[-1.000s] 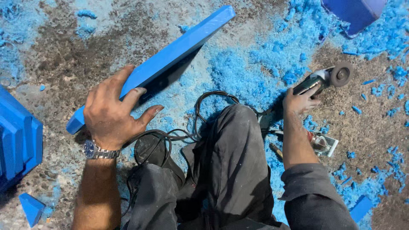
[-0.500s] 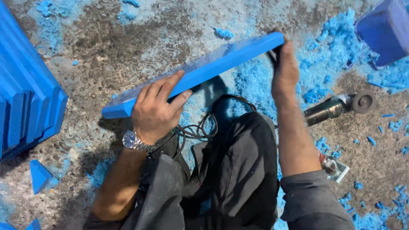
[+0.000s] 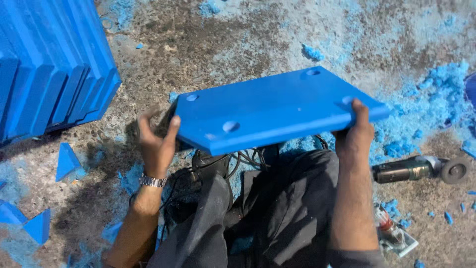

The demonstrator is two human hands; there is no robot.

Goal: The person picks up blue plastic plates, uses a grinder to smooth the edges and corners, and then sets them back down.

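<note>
Blue plastic slab (image 3: pixel 277 109): flat rectangle with round recesses, held above the lap, long axis running left to right, right end tilted farther. Left hand (image 3: pixel 156 144) clasps the left short edge; right hand (image 3: pixel 354 136) grips the right near corner. Angle grinder (image 3: pixel 421 169) lies right, apart.

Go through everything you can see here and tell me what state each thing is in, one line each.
blue panel: lifted off the floor, broad face up, held at both ends.
left hand: gripping the panel's left end.
right hand: gripping the panel's right end.
angle grinder: lying on the floor, not held.
stacked blue panels: standing on edge, leaning together.
blue shavings: scattered across the floor.
</note>
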